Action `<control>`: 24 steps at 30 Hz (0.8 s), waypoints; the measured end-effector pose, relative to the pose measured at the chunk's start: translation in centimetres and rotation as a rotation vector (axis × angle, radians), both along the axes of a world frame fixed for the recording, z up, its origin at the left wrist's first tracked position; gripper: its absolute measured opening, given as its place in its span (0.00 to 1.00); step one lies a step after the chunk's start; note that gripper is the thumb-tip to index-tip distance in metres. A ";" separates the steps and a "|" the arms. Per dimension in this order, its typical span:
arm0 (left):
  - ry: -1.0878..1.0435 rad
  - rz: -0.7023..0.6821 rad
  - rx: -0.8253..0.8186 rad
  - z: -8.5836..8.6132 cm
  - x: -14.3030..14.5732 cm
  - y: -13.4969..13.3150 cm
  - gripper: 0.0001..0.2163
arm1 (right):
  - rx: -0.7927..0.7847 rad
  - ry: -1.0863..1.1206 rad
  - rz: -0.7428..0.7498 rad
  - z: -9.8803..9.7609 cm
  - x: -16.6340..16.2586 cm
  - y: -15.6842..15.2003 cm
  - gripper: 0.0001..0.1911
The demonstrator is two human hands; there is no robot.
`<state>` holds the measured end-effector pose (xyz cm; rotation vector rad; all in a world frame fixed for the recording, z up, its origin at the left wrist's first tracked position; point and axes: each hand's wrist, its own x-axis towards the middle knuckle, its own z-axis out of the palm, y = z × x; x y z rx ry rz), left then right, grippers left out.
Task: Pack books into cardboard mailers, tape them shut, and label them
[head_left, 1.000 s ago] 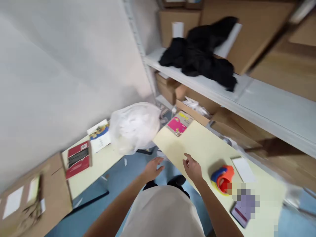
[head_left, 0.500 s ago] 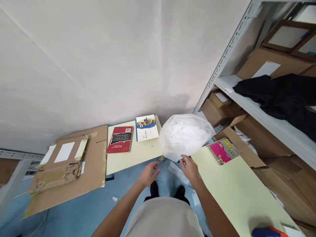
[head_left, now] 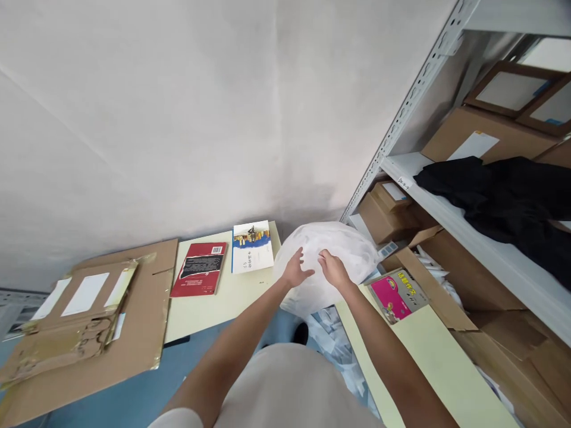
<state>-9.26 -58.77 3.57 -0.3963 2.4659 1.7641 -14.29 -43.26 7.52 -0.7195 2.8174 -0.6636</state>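
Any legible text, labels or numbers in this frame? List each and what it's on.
None reads clearly.
Red book: barcode and back-cover print, too small.
Blue-and-white book: title blurred.
Pink book: yellow title characters, blurred.
Shelf tag: handwriting, illegible.
Flattened cardboard: white labels, no readable print.

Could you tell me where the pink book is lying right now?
The pink book lies on the far end of the right-hand yellow table, just right of the white plastic bag, beside the open cardboard box.
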 end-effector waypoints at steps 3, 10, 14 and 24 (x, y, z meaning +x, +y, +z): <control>0.219 -0.023 0.079 1.4 -2.0 0.3 0.26 | -0.431 -0.135 0.078 1.3 -1.9 0.9 0.07; 0.173 -0.043 0.383 3.6 -3.5 0.9 0.20 | -0.599 -0.183 -0.002 1.7 -4.1 1.2 0.12; 0.107 0.072 0.252 3.5 -3.2 -2.0 0.17 | -0.614 -0.371 -0.040 -0.2 -2.7 1.8 0.10; -0.412 -0.756 -0.594 6.4 -0.7 -10.3 0.39 | -0.303 -0.056 -0.142 -1.4 -2.8 4.5 0.10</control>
